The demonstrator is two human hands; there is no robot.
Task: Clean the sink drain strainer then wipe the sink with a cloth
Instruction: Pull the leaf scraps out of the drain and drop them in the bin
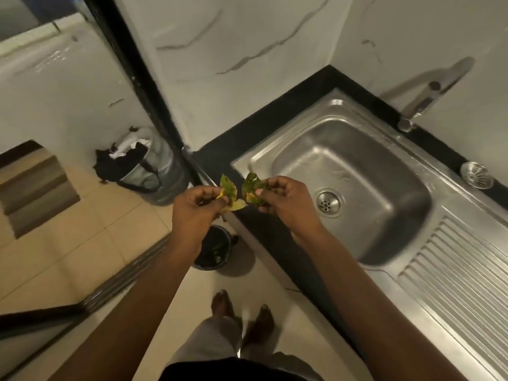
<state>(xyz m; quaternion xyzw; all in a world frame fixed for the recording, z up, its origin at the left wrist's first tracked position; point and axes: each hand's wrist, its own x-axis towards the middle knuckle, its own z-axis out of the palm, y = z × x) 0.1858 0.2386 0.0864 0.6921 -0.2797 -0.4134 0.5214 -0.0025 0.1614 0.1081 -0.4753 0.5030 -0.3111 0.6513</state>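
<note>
**Leaf scraps held up beside the steel sink**

Both hands are hovering mid-frame, over the corner of the black counter [220,149]. The left hand [198,207] is pinching a yellow-green leaf piece [229,188] between thumb and fingertips. The right hand [283,202] is pinching a darker leaf piece [251,185] the same way, and the two pieces are nearly touching.

Just below them a small dark bucket [213,250] is standing on the floor. It may be holding green scraps, though it is too dim to be sure. At centre left a metal bin [154,171] is sitting by the wall, with a black bag spilling over its rim and something white inside.

The sink [357,149] is filling the right of the frame, its drain [328,202] showing at the basin's bottom. The drain strainer [476,175] is lying on the sink's rim at the far right edge, well apart from the hands. A faucet [428,97] is arching at upper right, and beige tiles [82,243] are covering the floor.
</note>
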